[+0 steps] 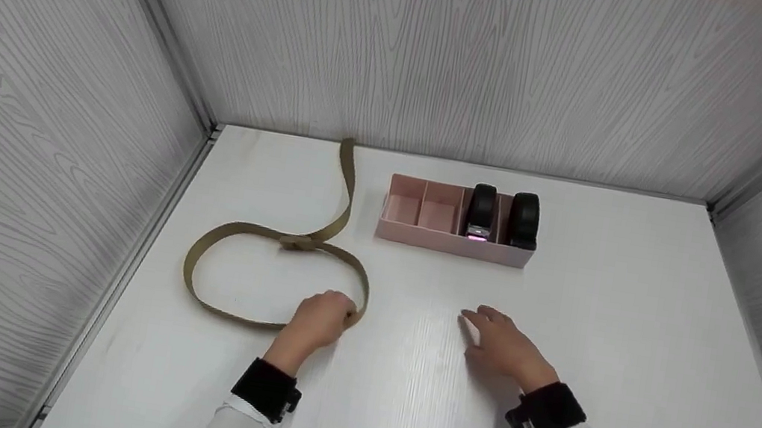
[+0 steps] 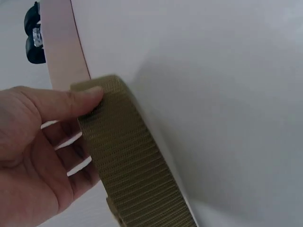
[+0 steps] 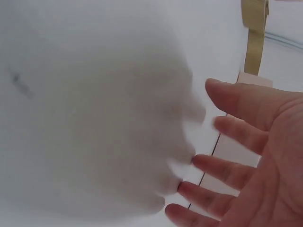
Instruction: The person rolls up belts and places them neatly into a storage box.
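An olive-tan webbing belt (image 1: 239, 227) lies on the white table at the left, curved into a loop with a buckle (image 1: 297, 242) at its far side and a loose tail running toward the back wall. My left hand (image 1: 320, 318) grips the loop's right side. In the left wrist view the thumb (image 2: 92, 98) presses on the belt's ribbed face (image 2: 132, 156), with the fingers behind it. My right hand (image 1: 508, 350) is apart from the belt, over the table's front right part. Its fingers are spread and hold nothing, as the right wrist view shows.
Behind the hands stands a pink divided box (image 1: 452, 244). Two dark rolled items, one (image 1: 482, 206) with a shiny metal part and another (image 1: 523, 220), stand in its right compartments. Wood-grain panels (image 1: 412, 53) enclose the table at the back and sides.
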